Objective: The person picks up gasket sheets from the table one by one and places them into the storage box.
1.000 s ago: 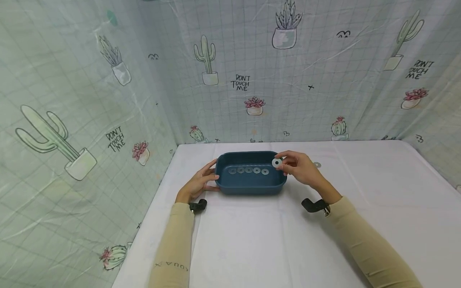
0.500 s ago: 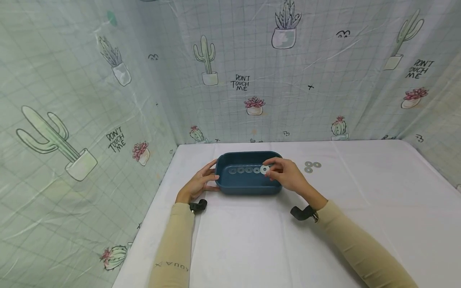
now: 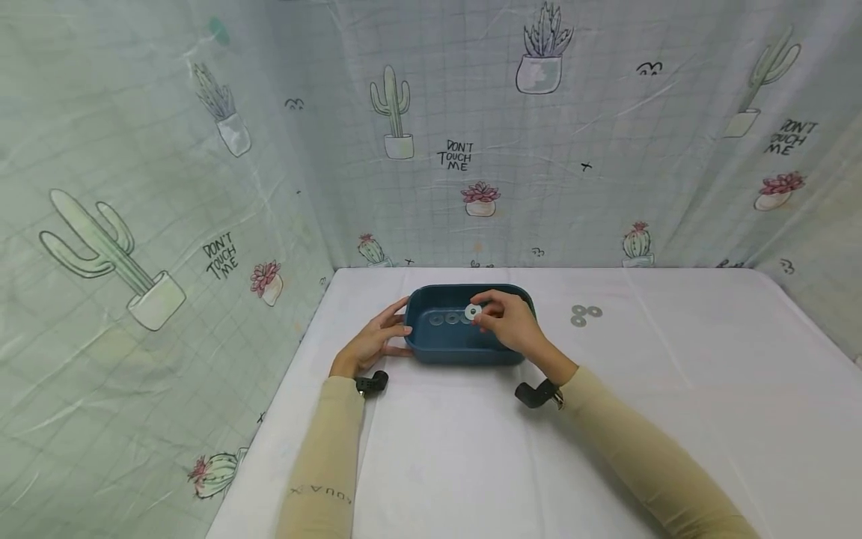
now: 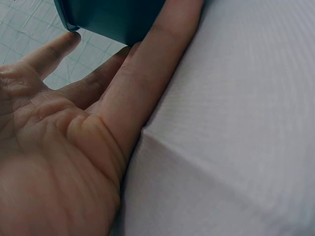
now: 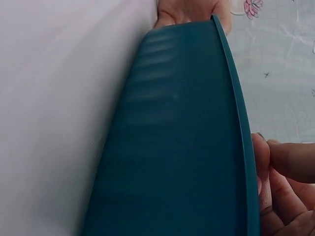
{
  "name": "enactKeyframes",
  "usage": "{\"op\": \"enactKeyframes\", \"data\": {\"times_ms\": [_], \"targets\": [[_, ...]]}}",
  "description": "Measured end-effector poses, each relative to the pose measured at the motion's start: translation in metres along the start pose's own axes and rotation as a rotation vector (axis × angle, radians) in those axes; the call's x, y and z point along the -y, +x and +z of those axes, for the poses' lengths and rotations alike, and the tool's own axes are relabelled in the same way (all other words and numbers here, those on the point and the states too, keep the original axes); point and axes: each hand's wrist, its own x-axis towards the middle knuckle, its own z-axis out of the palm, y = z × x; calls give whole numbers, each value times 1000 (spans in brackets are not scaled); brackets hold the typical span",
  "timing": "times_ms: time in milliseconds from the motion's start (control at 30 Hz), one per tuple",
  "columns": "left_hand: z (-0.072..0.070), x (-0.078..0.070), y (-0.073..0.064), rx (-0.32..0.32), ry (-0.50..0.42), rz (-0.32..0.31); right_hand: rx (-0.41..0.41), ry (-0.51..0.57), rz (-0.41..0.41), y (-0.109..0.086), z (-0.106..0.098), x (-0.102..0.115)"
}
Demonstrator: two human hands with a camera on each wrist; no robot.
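Note:
A dark blue, oblong plastic bin [image 3: 465,356] stands on the white cloth. My left hand [image 3: 370,343] rests against its left end, fingers spread along the wall and the thumb at the rim. In the left wrist view, the fingers [image 4: 142,69] lie fairly straight against the bin. Over the bin, my right hand [image 3: 509,322] pinches a flat metal washer [image 3: 468,309] between thumb and fingertips. Several washers [image 3: 436,320] lie in a row on the bin's floor, partly hidden by that hand. In the right wrist view, the bin wall [image 5: 167,123] hides the held washer.
Three loose washers [image 3: 578,321] lie on the table [image 3: 646,389] to the right of the bin. A cactus-print sheet [image 3: 471,112] hangs behind the table and along its left side. A camera mount [image 3: 535,394] sits on each wrist.
My right hand has moved left across the bin, carrying the washer toward the middle. Three washers on the table, mostly covered by that hand before, now show. My left hand has stayed put.

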Motion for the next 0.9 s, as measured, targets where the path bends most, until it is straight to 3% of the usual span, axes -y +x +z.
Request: {"op": "enactKeyframes", "data": {"times_ms": [367, 900], "targets": [[1, -2, -1, -3, 11, -7, 7, 65, 42, 23, 24, 9], [3, -3, -1, -11, 16, -22, 138, 46, 125, 47, 52, 3]]}}
